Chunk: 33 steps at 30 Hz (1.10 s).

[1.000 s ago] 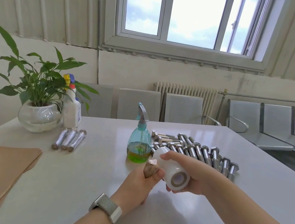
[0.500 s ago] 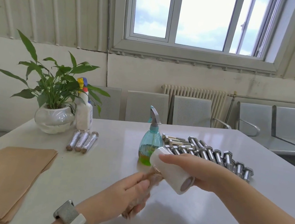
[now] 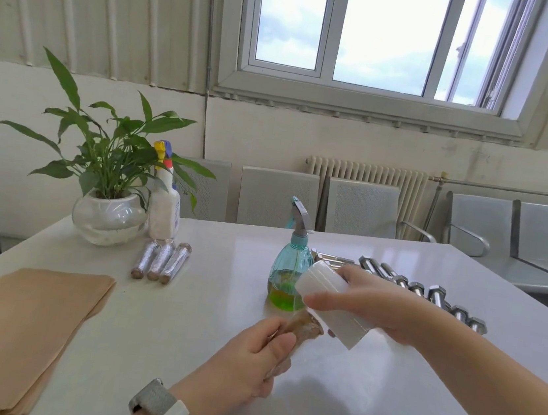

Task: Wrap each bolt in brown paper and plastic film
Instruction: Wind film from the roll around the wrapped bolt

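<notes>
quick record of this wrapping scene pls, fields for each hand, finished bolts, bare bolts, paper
left hand: grips paper-wrapped bolt
right hand: holds plastic film roll against the bolt's far end
finished bolts: three, side by side before the potted plant
bare bolts: row behind the right hand
brown paper: stack at table's left edge
spray bottle: green liquid, mid-table

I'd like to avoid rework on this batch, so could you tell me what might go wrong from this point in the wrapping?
The right hand swings the film roll right beside the spray bottle, so a wide turn might tip it over. The left hand grips only the lower part of the paper-wrapped bolt, so the brown paper at the exposed end could loosen before film covers it.
</notes>
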{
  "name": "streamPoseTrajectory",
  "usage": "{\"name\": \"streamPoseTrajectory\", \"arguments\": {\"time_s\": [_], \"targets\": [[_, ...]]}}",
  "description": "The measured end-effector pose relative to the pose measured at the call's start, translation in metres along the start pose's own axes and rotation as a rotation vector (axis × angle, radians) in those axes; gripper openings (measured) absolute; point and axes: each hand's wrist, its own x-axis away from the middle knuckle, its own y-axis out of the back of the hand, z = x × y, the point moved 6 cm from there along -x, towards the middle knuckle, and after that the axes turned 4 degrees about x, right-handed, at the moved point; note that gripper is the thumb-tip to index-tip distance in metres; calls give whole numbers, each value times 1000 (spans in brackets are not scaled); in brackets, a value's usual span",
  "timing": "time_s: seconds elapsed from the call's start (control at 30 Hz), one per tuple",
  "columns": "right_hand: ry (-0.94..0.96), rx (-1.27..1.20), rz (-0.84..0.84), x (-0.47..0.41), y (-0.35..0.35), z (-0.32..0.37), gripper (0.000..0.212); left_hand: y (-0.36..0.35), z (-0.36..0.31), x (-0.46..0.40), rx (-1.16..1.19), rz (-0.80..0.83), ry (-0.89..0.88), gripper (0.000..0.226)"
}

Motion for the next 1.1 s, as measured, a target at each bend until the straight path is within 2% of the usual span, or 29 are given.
{"name": "streamPoseTrajectory", "arguments": {"time_s": [0.13, 0.27, 0.33, 0.4, 0.53, 0.7, 0.8, 0.93, 1.1], "targets": [[79, 37, -140, -3, -4, 6, 65, 10, 2, -3, -9, -130, -38, 16], [183, 82, -96, -3, -19, 15, 62, 26, 10, -4, -72, -279, -18, 13], [275, 126, -153, -4, -25, 23, 57, 30, 14, -2, -68, -322, 22, 12], [335, 144, -232, -5, -31, 30, 59, 30, 15, 0, 11, -326, 75, 14], [518, 490, -445, -2, -49, 42, 64, 36, 17, 2, 253, -352, 178, 24], [617, 505, -540, 0, -65, 43, 64, 35, 15, 3, 469, -313, 285, 23], [747, 575, -502, 3, -83, 44, 71, 42, 11, 2, 480, -367, 238, 19], [857, 484, -514, 5, -95, 43, 60, 50, 5, 4, 609, -403, 158, 23], [986, 501, -749, 14, -100, 43, 63, 62, 0, 4, 754, -394, 98, 52]]}}
